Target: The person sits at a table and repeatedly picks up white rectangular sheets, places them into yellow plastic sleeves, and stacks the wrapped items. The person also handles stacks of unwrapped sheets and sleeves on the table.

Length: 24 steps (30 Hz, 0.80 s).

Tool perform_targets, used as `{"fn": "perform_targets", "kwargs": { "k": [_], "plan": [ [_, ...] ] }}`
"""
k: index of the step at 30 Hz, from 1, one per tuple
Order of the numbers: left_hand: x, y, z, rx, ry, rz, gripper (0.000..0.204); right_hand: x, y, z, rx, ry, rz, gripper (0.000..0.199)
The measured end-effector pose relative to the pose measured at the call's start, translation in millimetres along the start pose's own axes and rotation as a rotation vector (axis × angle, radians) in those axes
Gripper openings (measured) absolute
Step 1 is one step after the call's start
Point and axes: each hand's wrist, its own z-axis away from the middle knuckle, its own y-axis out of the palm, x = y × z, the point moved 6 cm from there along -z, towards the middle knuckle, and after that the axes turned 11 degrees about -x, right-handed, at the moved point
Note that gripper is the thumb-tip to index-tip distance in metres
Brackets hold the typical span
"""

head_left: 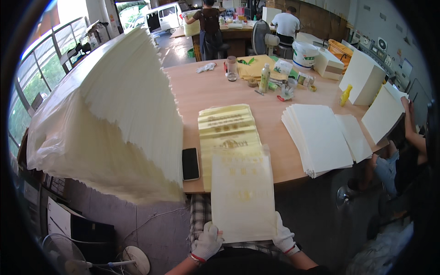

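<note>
Both gloved hands, left hand [207, 242] and right hand [283, 237], grip clamped on a thin, floppy cream plastic bag with yellow print [242, 195] at its 6 o'clock corners; light, slippery; it overhangs the wooden table [206, 91] edge.

Bright daylight from the left windows [36, 78]; soft shadows; fisheye bending and dark vignette at edges.

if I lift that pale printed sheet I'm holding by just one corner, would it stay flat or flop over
Probably flop. The printed sheet looks thin and slightly see-through, so likely light and limp. The left hand and right hand both grip its lower edge, which hints it needs two-point support. The fanned stack on the table suggests such sheets slide easily.
</note>
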Motion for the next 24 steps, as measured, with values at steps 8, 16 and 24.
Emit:
{"fn": "perform_targets", "kwargs": {
  "k": [8,16,24],
  "plan": [
    [1,4,34,0.201,0.269,0.32,0.039,38,3,45,0.247,-0.285,0.121,0.056],
    [29,21,7,-0.03,-0.142,0.362,0.011,-25,-39,30,0.024,0.085,0.405,0.058],
    [-111,-29,-94,-0.06,0.414,0.404,0.011,-68,19,-50,0.037,0.422,-0.878,0.029]
  ]
}}
